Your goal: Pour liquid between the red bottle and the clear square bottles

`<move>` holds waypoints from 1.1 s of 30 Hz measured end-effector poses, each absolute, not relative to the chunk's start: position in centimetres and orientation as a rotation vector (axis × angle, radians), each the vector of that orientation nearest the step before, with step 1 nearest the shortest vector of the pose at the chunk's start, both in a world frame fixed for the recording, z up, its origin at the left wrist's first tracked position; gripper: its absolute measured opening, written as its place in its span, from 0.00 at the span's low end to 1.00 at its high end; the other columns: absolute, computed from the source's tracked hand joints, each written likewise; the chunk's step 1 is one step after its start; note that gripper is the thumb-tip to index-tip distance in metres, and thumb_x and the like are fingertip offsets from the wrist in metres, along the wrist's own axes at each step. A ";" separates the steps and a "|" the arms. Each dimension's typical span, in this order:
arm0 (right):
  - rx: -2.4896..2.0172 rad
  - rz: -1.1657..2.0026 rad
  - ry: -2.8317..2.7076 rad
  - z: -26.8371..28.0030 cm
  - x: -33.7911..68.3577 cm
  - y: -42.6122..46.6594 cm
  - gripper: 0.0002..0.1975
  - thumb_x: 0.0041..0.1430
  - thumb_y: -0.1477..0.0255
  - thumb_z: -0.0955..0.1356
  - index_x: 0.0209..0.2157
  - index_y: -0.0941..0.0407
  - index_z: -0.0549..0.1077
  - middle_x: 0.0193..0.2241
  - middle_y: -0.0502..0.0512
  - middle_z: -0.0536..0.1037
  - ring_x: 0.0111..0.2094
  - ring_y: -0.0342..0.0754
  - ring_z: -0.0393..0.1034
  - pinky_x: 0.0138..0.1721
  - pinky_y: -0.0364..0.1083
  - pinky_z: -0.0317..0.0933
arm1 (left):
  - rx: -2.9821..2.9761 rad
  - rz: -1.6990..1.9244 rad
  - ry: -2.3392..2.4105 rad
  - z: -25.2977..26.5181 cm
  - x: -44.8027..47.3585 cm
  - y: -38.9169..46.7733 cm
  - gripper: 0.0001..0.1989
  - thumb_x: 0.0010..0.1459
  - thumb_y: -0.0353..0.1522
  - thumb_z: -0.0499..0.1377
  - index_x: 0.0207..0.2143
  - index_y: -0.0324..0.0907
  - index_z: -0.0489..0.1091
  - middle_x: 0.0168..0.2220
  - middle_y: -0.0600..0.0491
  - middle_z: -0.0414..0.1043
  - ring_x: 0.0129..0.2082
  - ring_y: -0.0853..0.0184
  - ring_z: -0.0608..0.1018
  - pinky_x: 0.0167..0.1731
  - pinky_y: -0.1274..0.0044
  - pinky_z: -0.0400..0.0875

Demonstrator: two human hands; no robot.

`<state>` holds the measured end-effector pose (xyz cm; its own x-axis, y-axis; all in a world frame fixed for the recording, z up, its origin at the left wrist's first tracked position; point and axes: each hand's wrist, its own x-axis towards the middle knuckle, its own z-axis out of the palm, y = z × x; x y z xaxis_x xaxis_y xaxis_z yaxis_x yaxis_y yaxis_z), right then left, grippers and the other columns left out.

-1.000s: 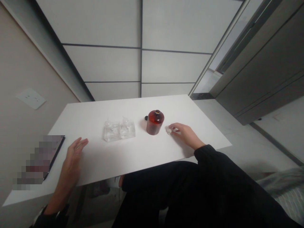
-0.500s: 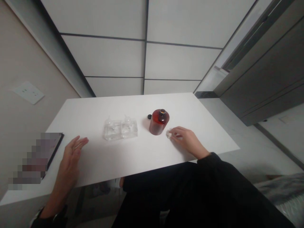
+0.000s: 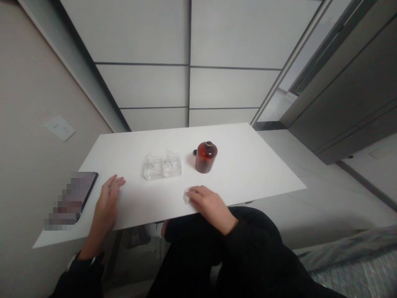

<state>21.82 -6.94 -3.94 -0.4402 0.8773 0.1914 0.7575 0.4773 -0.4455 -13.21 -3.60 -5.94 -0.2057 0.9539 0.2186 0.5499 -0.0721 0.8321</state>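
Note:
My right hand (image 3: 208, 203) is closed on a small clear piece (image 3: 186, 195), held in the fingertips low over the front of the white table (image 3: 248, 165). Its exact kind is too blurred to make out. Behind that hand stands an upright amber bottle (image 3: 205, 159), its neck uncapped. A small black cap (image 3: 195, 152) lies just left of the bottle. Two clear square containers with rounded tops (image 3: 163, 167) sit side by side in the middle of the table. To their left, my left hand (image 3: 109, 198) hovers or rests by the tabletop with its fingers stretched out, holding nothing.
A phone or tablet (image 3: 77, 192), its screen pixelated, lies at the table's left end. A wall socket (image 3: 61, 128) is above it. Pale panelled doors (image 3: 149, 82) rise behind the table. My legs (image 3: 192, 248) are under the front edge.
My right hand has moved left and toward the front edge with the small clear piece, away from the amber bottle. The view has shifted slightly; my left hand stays open.

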 end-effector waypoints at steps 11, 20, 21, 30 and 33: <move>-2.070 0.102 -1.835 -3.8 32.7 -4.4 0.11 0.66 0.79 0.67 0.46 0.60 0.81 0.45 0.66 0.82 0.42 0.56 0.78 0.45 0.52 0.70 | 1.588 1.228 1.756 -6.0 -12.8 -3.4 0.34 0.68 0.55 0.49 0.63 0.41 0.63 0.60 0.39 0.74 0.62 0.50 0.77 0.68 0.53 0.65; -1.296 0.356 -2.396 -3.6 8.0 -8.6 0.07 0.69 0.78 0.68 0.45 0.54 0.77 0.44 0.57 0.81 0.43 0.51 0.74 0.33 0.46 0.73 | 1.606 1.215 1.786 -5.7 -12.5 -3.7 0.29 0.70 0.53 0.48 0.60 0.42 0.67 0.60 0.41 0.74 0.60 0.54 0.78 0.66 0.58 0.68; -1.190 0.379 -2.440 -3.3 6.1 -9.0 0.04 0.69 0.76 0.69 0.42 0.54 0.77 0.41 0.55 0.81 0.42 0.50 0.74 0.31 0.45 0.72 | 1.613 1.209 1.787 -5.6 -12.5 -3.8 0.29 0.70 0.52 0.47 0.59 0.42 0.67 0.61 0.40 0.74 0.60 0.54 0.78 0.66 0.59 0.68; -1.432 0.339 -2.138 -4.6 22.2 -6.6 0.12 0.66 0.77 0.69 0.48 0.51 0.81 0.49 0.55 0.84 0.49 0.52 0.79 0.50 0.50 0.74 | 1.608 1.195 1.763 -5.6 -12.7 -4.0 0.32 0.68 0.55 0.48 0.61 0.41 0.66 0.60 0.40 0.75 0.62 0.52 0.76 0.68 0.57 0.64; -1.763 0.204 -1.830 -4.9 34.3 -5.5 0.12 0.66 0.67 0.67 0.40 0.53 0.82 0.43 0.62 0.84 0.41 0.58 0.80 0.44 0.56 0.74 | 1.600 1.209 1.741 -5.9 -12.8 -3.8 0.35 0.67 0.56 0.49 0.62 0.41 0.65 0.59 0.39 0.75 0.62 0.52 0.77 0.68 0.56 0.65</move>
